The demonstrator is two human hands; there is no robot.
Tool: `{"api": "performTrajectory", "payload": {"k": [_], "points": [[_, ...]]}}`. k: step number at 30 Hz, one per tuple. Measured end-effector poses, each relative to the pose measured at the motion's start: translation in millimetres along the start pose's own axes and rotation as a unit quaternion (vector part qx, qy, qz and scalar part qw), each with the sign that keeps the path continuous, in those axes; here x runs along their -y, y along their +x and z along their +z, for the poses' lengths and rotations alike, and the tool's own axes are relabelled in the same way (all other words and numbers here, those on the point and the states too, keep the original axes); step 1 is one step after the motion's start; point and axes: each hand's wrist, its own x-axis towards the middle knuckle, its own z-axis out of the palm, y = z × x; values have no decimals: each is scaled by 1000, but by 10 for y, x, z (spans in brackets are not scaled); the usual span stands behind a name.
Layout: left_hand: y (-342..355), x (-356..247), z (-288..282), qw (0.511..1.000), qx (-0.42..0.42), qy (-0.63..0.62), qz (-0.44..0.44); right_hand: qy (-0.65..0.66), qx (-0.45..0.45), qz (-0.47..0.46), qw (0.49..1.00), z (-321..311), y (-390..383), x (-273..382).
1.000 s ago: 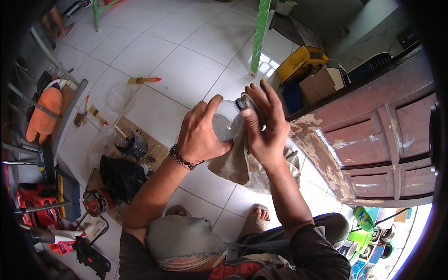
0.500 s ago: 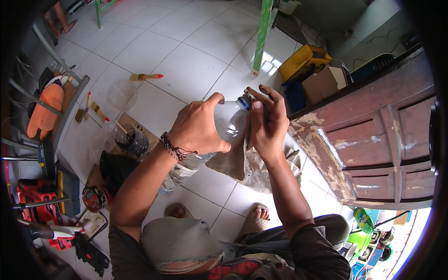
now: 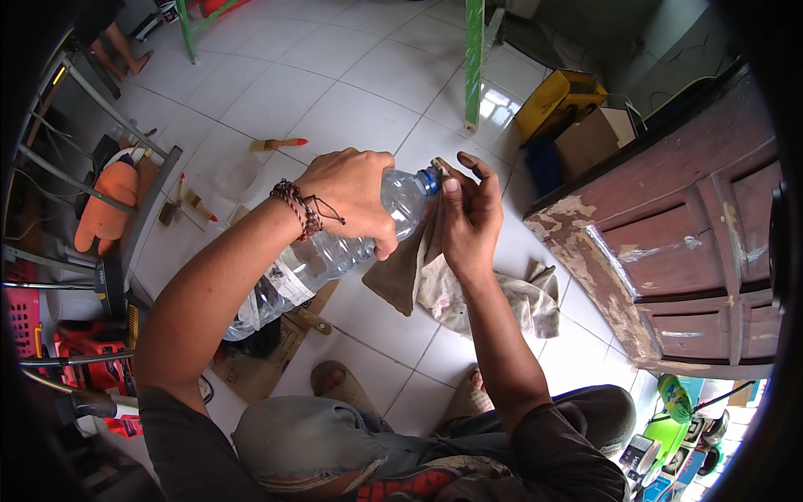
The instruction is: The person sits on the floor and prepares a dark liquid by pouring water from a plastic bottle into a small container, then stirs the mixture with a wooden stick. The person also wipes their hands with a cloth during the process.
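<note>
My left hand [image 3: 343,192] grips a large clear plastic bottle [image 3: 309,263] with a blue neck [image 3: 429,181], lying tilted across my view with its neck up to the right. My right hand [image 3: 468,222] is closed on a dirty beige rag [image 3: 393,280] right at the bottle's neck; the rag hangs below, and more pale cloth [image 3: 519,305] is beneath it. A paintbrush [image 3: 280,144] lies on the tiles beyond my left hand, with a clear plastic tub [image 3: 234,177] and more brushes [image 3: 199,206] nearby. The bottle partly hides cardboard [image 3: 268,368] on the floor.
A peeling brown wooden door [image 3: 657,259] fills the right. Behind it stand a yellow case [image 3: 552,96] and cardboard box [image 3: 585,138]. Metal rails [image 3: 96,159] and tools line the left. Green posts [image 3: 474,75] rise ahead. A person's bare legs [image 3: 117,46] show at top left.
My left hand and forearm have moved up and left, swinging the bottle flatter, so much more of its body now shows. The neck stays at my right hand.
</note>
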Motion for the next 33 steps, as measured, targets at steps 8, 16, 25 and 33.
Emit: {"api": "performTrajectory", "payload": {"k": [8,16,25,33], "points": [[104,-18,-93,996,48,68,-25,60,-21,72,995,83,-49,-67],[118,-32,-131,994,55,85,-44,46,-24,72,996,122,-31,-61],[38,165,146,989,-112,-54,79,-117,22,-67,991,-31,232,373],[247,608,923,880,-344,-234,230,-154,189,-40,969,50,243,774]]}}
